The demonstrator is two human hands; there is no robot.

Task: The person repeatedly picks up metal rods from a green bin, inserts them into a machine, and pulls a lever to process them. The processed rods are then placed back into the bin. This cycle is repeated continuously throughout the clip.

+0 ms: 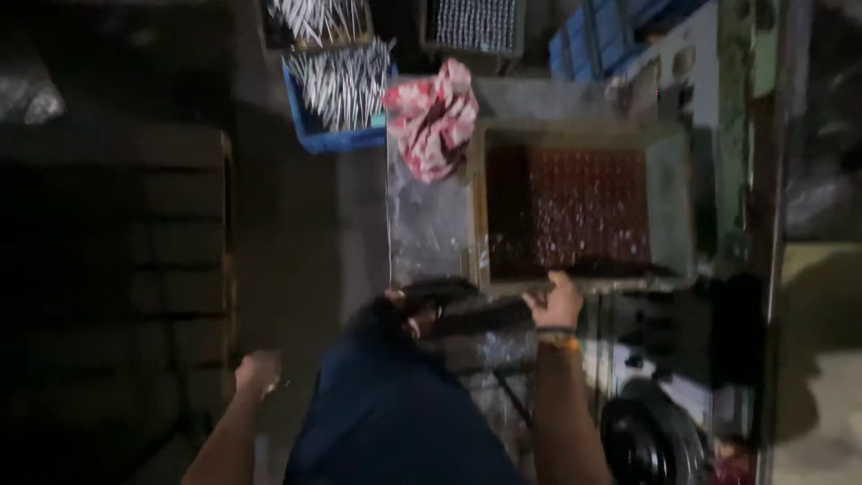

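My right hand (pixel 558 303) is at the near rim of a grey metal tray (pixel 672 207) that holds a reddish-brown grid of small pins. Its fingers curl around the right end of a dark bundle (pixel 476 316) lying across my lap, just below the tray. My left hand (pixel 258 368) hangs out to the left over the dark floor, closed in a fist and blurred. A small glint shows beside it, and I cannot tell what that is. Dark blue clothing (pixel 395 422) covers my legs between the two arms.
A red and white cloth (pixel 435 117) lies on the metal shelf left of the tray. A blue crate (pixel 337 135) with several shiny metal rods stands behind it, with more trays of rods further back. Stacked dark boxes (pixel 171 233) are on the left. A black round object (pixel 651 440) sits at lower right.
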